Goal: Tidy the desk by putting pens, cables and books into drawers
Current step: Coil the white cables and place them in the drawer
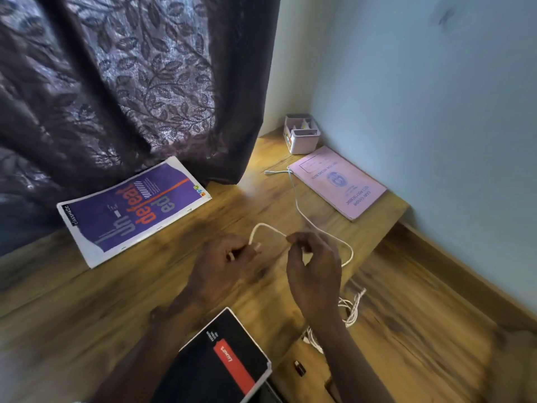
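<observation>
A white cable (299, 207) runs across the wooden desk (87, 301) from beside the pink book (338, 181) toward me. My left hand (220, 263) is closed on one end of it near the desk's middle. My right hand (313, 266) pinches the same cable a little to the right, with a small loop arching between the two hands. A purple notebook (133, 210) lies at the left by the curtain. A black book with a red label (223, 362) lies at the near edge under my forearms.
A dark patterned curtain (130, 82) hangs over the desk's back left. A small white organiser box (302, 133) stands in the far corner against the blue wall. A second bundle of white cable (350, 311) hangs off the desk's right edge over the wooden floor.
</observation>
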